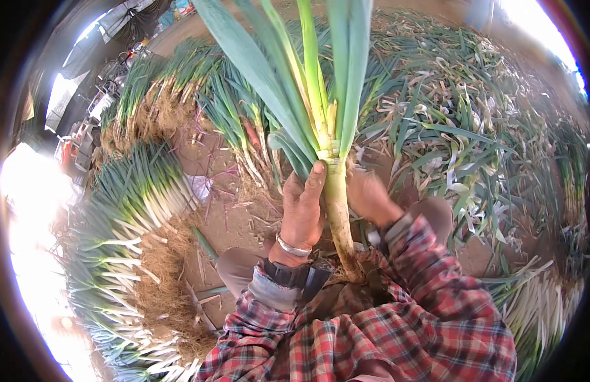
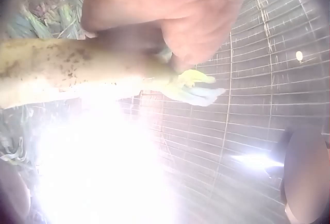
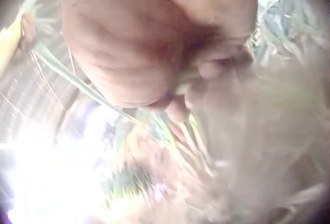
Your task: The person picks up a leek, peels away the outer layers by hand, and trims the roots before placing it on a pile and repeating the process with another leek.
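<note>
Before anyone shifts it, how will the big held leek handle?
The leek's thick pale stem should stay fairly stiff. Its long leaves will probably sway, since they fan out freely above the left hand. That spread may make it top-heavy.

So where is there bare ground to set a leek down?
The widest mostly bare patch lies between the left row's roots and the left hand. A smaller patch sits between the right knee, the leaf heap and the white stalks. It looks crowded all across that heap.
</note>
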A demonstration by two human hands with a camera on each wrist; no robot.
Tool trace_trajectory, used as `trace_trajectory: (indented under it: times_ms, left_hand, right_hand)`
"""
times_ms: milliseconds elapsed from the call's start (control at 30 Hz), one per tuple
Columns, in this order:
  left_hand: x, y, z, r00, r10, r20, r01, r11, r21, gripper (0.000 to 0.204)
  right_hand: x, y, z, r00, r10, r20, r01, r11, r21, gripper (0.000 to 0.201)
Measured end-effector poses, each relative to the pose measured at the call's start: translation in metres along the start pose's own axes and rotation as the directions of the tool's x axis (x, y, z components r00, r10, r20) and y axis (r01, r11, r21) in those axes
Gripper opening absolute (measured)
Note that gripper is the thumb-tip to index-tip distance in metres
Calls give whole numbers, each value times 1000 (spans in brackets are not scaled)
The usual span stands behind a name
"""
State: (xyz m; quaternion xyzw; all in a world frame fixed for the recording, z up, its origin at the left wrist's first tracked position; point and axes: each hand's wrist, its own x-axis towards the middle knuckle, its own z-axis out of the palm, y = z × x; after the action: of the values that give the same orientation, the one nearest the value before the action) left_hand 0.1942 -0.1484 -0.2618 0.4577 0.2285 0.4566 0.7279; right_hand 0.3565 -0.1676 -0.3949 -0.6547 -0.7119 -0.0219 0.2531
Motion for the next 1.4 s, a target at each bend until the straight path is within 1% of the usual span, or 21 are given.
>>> trace_trajectory:
  times_ms: [33,100,133,233,267,333,367,433,500,567,633,700,800,933,1000,1133,1200,1233,1300,1333,1400]
  left_hand:
    - [-1,7,4,1000,-2,6,2,1000,2,35]
    - [-2,21,7,997,14,75,-15,1000,16,34]
    - [-8,18,3,998,-4,64,3,1000,22,34]
    - [-1,2,0,1000,-8,-15,9,999,46,33]
    - [-2,-4,1,999,-18,-40,18,1000,-2,33]
    - [0,-5,3,998,-10,-66,10,1000,14,32]
    - [0,-4,3,995,1,-103,3,999,37,32]
    - [1,-4,4,993,10,-118,-5,999,41,31]
    - [3,-14,12,982,58,-179,-56,998,14,31]
    - [5,-17,18,979,43,-198,-44,999,-2,32]
    - [3,-18,20,980,6,-200,-10,1000,-21,31]
    - [0,-21,24,983,40,-179,-40,999,1,30]
    - [-4,-23,31,974,183,-135,-173,981,86,34]
    - [-3,-28,25,968,216,-131,-208,976,70,35]
    - [1,-32,19,961,250,-119,-224,954,197,32]
    - [10,-40,-1,975,87,-204,-67,993,102,28]
    - [13,-43,-9,968,74,-238,-64,997,51,28]
    - [13,-35,-7,964,58,-260,-57,998,10,28]
    - [8,-31,-6,962,-9,-273,-1,999,-39,29]
    - [11,-36,-9,958,47,-284,-44,999,15,30]
    - [12,-38,-14,960,77,-270,-62,996,65,31]
  right_hand:
    - [-32,-7,24,953,143,268,-214,943,256,27]
    - [-77,2,59,854,22,520,-130,976,173,25]
    - [-85,16,72,893,-13,450,-97,970,221,21]
    - [-44,82,60,998,-23,-57,8,969,-247,19]
    - [-14,84,-4,930,359,-78,-336,917,214,22]
    - [19,118,-84,749,529,-399,-552,831,66,48]
    - [29,136,-121,696,571,-436,-639,769,-12,57]
    - [52,143,-191,619,346,-705,-578,808,-111,46]
    - [77,52,-240,640,384,-666,-111,904,414,33]
    - [94,-25,-252,760,120,-639,70,962,264,23]
    - [118,-52,-241,885,36,-465,105,956,273,23]
    - [143,-64,-227,925,73,-374,-53,997,64,27]
    - [167,-61,-225,921,242,-306,-241,970,41,29]
    - [178,-60,-228,965,143,-219,-161,985,-66,32]
    - [183,-63,-232,987,149,56,-145,987,-65,33]
    - [182,-58,-195,980,150,-131,-143,988,61,32]
    - [166,-57,-184,959,178,-223,-64,895,441,23]
    - [158,-56,-173,960,175,-216,-64,895,442,23]
    - [141,-56,-147,925,253,-283,79,603,794,17]
    - [134,-63,-141,929,251,-273,73,598,798,17]
    - [124,-76,-130,929,294,-226,157,241,958,13]
